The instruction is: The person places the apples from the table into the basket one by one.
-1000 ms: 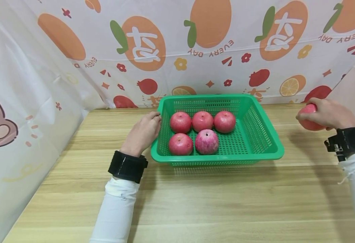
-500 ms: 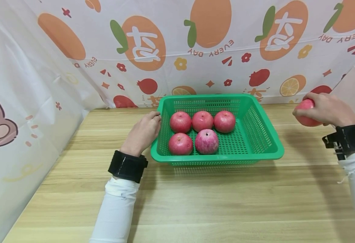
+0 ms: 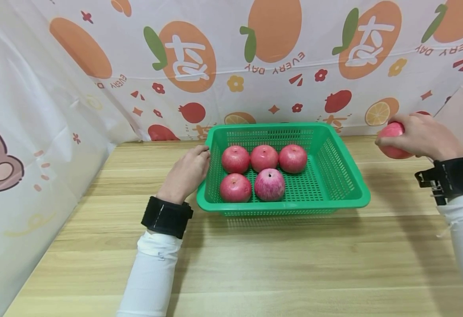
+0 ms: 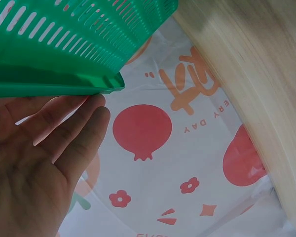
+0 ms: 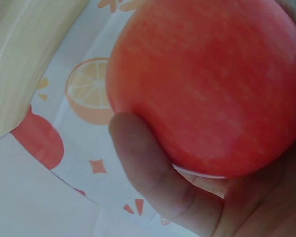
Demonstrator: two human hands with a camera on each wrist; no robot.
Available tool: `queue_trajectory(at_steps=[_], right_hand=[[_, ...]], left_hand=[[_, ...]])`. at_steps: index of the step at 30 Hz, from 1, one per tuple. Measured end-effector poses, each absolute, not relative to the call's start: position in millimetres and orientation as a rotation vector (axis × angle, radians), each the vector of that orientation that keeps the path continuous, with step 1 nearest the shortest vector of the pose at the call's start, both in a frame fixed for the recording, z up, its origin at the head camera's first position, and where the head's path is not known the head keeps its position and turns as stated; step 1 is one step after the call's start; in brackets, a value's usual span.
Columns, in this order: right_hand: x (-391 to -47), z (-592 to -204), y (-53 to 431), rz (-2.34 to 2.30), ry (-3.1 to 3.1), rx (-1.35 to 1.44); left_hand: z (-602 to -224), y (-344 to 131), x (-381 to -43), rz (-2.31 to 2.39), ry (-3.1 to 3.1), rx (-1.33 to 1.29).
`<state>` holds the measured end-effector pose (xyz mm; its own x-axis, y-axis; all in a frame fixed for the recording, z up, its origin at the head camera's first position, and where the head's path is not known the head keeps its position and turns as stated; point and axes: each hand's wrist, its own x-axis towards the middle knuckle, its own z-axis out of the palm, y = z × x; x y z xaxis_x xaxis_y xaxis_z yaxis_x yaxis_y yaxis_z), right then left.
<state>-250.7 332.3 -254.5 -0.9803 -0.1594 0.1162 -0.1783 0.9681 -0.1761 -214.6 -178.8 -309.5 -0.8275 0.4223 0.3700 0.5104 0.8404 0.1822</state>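
Observation:
My right hand [image 3: 429, 135] grips a red apple [image 3: 394, 152] above the table, off the basket's right side. In the right wrist view the thumb [image 5: 145, 155] presses along the side of this large apple [image 5: 212, 84]. At the left end of the green basket [image 3: 283, 205] rests my left hand [image 3: 185, 174]. Its nearly straight fingers [image 4: 79, 133] touch the underside of the rim in the left wrist view. Several apples sit in the basket: three in the back row, a red apple [image 3: 235, 188] and a purplish streaked apple [image 3: 269, 185] in front.
The basket stands on a wooden table [image 3: 287, 259] near its back edge. Behind it hangs a white curtain [image 3: 223, 39] printed with fruit, and another sheet [image 3: 29, 114] covers the left side. Bare slotted floor [image 3: 306, 187] shows at the basket's right end.
My right hand has moved a little left and up with the apple, toward the basket. The left hand and the basket have stayed put.

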Motion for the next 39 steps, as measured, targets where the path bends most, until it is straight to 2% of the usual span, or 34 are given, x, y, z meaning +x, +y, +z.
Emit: queue_trajectory(at_steps=[21,39], right_hand=[[-243.9,-243.0,307.6,0.376,-2.979,0.321],[-237.9,-233.2,278.7,0.401,-2.926,0.494]], left_hand=[[-309.7,-177.8,-215.0,-0.382,-2.712,-0.700],[-309.4,-178.6,-214.7,-0.389,-2.693,-0.712]])
